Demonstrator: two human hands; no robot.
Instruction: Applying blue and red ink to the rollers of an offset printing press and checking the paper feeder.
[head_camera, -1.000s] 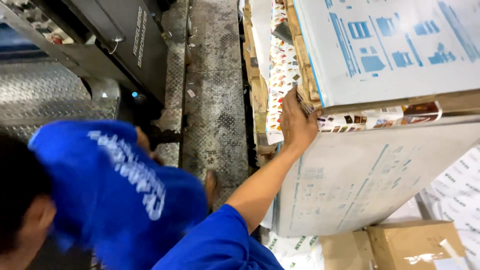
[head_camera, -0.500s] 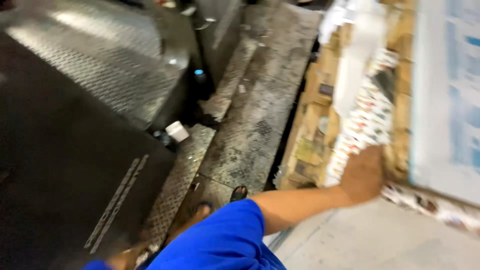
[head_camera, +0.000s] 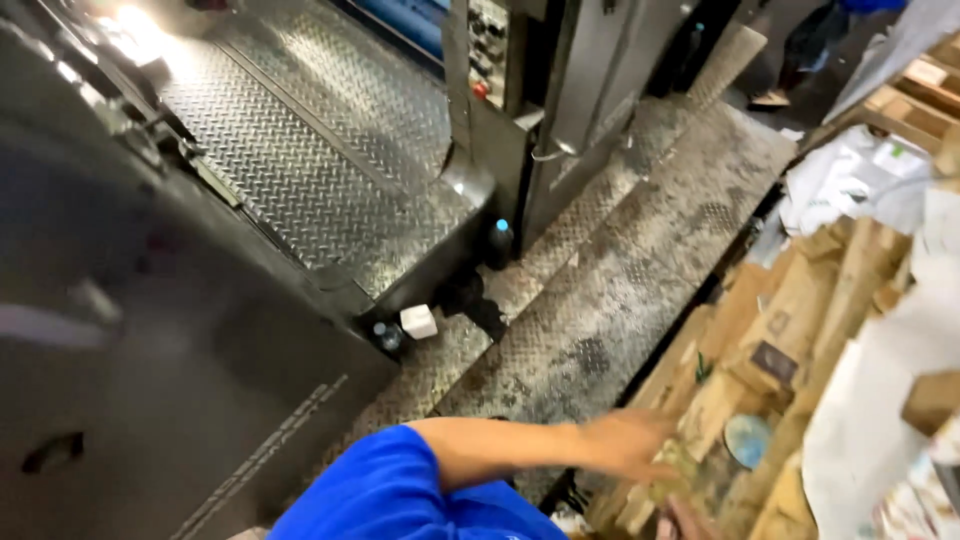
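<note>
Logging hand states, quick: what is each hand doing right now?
Right hand: reaching onto the cardboard pile, blurred; grip cannot be told.
Left hand: not in view.

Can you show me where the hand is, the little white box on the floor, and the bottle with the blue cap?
right hand (head_camera: 630, 443), head view, on the blurred back of the hand.
white box (head_camera: 419, 321), head view, on its top face.
bottle (head_camera: 500, 243), head view, on its dark body.

Right hand (head_camera: 628, 443) off the printed sheet edge, now low against the wooden pallet (head_camera: 760, 340), blurred, view swung away from the sheet stack toward the machine (head_camera: 540, 90), white block (head_camera: 419, 321) now in sight left of the pallet
</note>
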